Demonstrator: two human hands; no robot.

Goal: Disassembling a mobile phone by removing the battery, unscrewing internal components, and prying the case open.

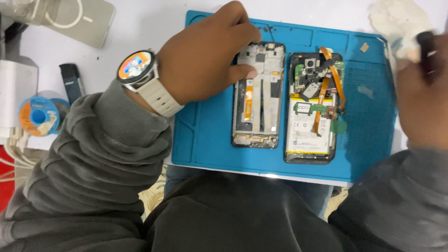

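Note:
Two opened phone halves lie side by side on a blue work mat point(205, 140). The bare screen frame point(258, 95) is on the left. The phone body point(313, 109), with a white battery and orange ribbon cables, lies to its right. My left hand point(205, 58), with a white-strapped watch on the wrist, rests its fingertips on the top of the screen frame. My right hand point(420, 88) hovers blurred at the mat's right edge, closed on a dark tool point(425, 44) near a crumpled white cloth point(401, 23).
A solder spool point(39, 114) in a blue and orange reel sits at the left beside a white box point(16, 88). A small black device point(72, 81) lies nearby. A pale phone case point(86, 18) is at the top left. The mat's near edge meets my lap.

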